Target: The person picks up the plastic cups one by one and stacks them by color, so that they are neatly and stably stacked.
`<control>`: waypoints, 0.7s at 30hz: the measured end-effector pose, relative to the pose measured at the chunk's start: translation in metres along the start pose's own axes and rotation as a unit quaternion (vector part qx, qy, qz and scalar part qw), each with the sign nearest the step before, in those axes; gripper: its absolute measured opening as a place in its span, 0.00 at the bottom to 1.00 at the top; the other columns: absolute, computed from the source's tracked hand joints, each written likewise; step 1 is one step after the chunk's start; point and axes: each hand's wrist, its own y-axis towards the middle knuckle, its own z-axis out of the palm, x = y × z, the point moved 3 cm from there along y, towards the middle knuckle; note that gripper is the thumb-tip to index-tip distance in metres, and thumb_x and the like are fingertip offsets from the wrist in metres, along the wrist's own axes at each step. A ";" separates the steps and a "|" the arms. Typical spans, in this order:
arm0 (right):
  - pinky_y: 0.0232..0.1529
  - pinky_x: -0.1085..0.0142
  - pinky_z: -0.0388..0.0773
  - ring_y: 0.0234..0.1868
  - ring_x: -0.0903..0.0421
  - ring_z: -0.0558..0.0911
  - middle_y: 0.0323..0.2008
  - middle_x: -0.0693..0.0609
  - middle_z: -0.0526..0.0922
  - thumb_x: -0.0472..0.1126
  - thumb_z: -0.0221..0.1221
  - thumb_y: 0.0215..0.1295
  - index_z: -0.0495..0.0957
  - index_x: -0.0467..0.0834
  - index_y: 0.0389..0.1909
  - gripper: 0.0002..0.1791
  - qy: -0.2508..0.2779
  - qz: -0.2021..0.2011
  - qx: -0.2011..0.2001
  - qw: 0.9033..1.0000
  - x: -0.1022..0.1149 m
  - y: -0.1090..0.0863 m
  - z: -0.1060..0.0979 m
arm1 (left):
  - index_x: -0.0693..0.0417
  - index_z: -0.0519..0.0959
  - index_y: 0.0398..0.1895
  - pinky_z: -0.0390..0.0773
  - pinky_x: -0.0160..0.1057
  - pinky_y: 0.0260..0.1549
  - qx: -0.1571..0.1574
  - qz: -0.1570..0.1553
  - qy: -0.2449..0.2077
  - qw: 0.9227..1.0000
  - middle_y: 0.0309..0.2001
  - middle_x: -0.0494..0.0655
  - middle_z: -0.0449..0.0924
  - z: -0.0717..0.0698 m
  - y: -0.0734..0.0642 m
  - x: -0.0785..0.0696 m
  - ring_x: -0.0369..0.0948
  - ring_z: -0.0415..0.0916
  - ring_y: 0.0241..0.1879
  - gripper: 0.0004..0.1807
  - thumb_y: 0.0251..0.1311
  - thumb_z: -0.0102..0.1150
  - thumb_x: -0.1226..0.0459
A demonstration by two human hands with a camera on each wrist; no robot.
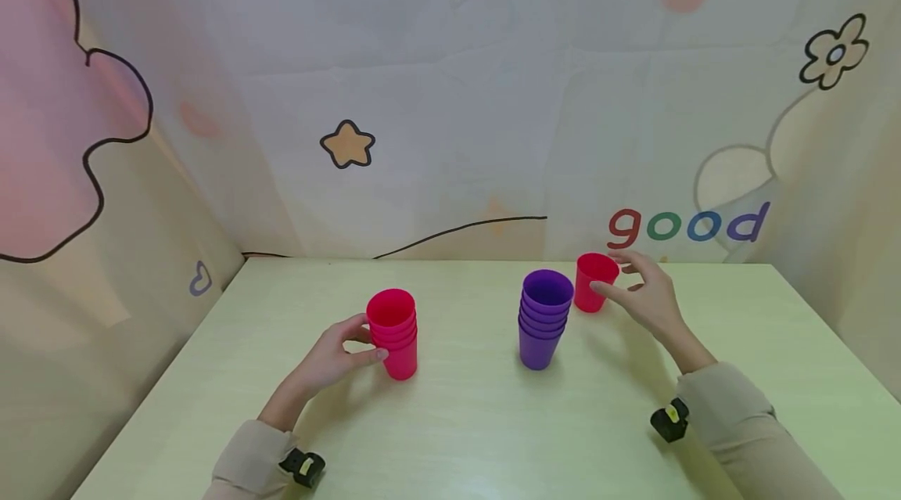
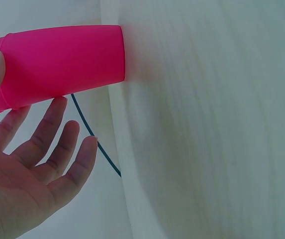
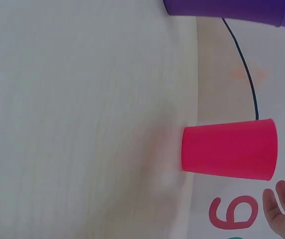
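In the head view, my left hand (image 1: 334,359) is at a stack of several nested pinkish-red cups (image 1: 403,355), thumb on the near side and index finger by the rim. The left wrist view shows the thumb over the stack (image 2: 62,62) and two fingertips against its other side, the remaining fingers spread. My right hand (image 1: 647,296) is around a single pinkish-red cup (image 1: 591,293), thumb overlapping its front and fingers beyond its rim. In the right wrist view, the visible fingers (image 3: 284,199) stand apart from that cup (image 3: 229,149). All cups stand mouth up.
A stack of several purple cups (image 1: 538,347) stands between the hands, just left of the single red cup. The pale table (image 1: 464,429) ends at a printed cloth backdrop (image 1: 450,132). Each wrist has a small black device, one on the left (image 1: 303,469).
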 end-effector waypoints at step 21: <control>0.47 0.41 0.66 0.59 0.37 0.59 0.60 0.36 0.62 0.58 0.63 0.50 0.57 0.41 0.66 0.46 0.013 0.088 0.068 0.994 -0.027 0.022 0.016 | 0.55 0.71 0.55 0.70 0.51 0.42 0.001 -0.005 0.003 1.000 0.44 0.48 0.77 -0.001 -0.001 -0.002 0.48 0.71 0.46 0.26 0.52 0.64 0.63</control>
